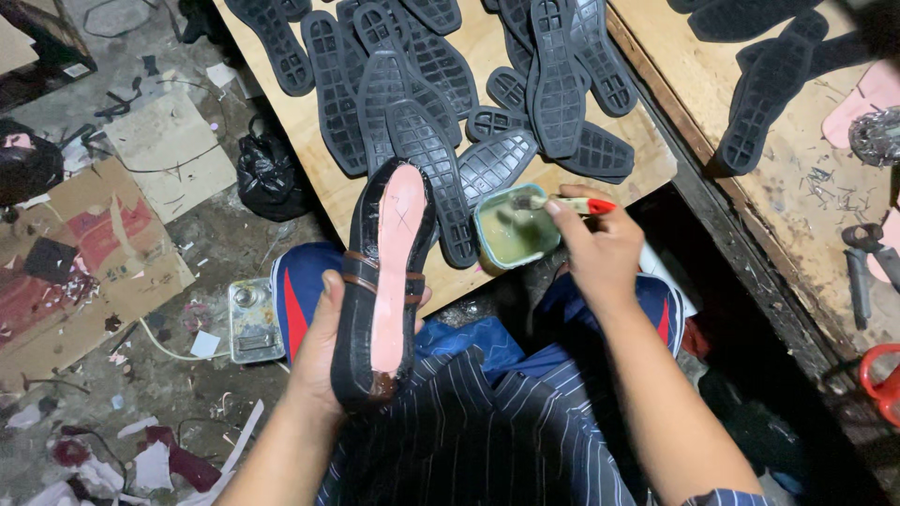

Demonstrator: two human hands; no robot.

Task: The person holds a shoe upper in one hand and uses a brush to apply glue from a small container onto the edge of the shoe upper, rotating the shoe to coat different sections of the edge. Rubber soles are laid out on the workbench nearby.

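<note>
Head view, looking down at the lap. Left hand (pixel 323 351) wraps a black shoe with a pink insole and brown straps (pixel 384 281), grip clamped round its heel half, thumb on the left edge, fingertips just showing on the right; palm hidden behind the shoe. Shoe is held sole side away, toe pointing up over the table edge, a faint cross marked on the pink insole. Heel end looks dark and wet, hard to make out.

Right hand (pixel 600 248) pinches a small brush with a red and white handle (pixel 567 202), grip closed on the handle; bristle end sits in a round teal tin of yellowish glue (pixel 514 228), bristles blurred in the glue. The tin stands on the near edge of the light plywood table (pixel 309 159), just right of the shoe's toe.

Black ribbed rubber outsoles (pixel 422 84) lie overlapped across the table, several cut off at the top of the frame. A second wooden table (pixel 797 215) at right carries more soles, metal pliers (pixel 867 267) and a pink piece cut off by the edge. Person's lap shows dark striped cloth (pixel 478 431) and blue trousers. Floor at left is littered with cardboard sheets (pixel 94 253), a black plastic bag (pixel 270 173), and a small metal can (pixel 253 320); scraps there too small to tell.
</note>
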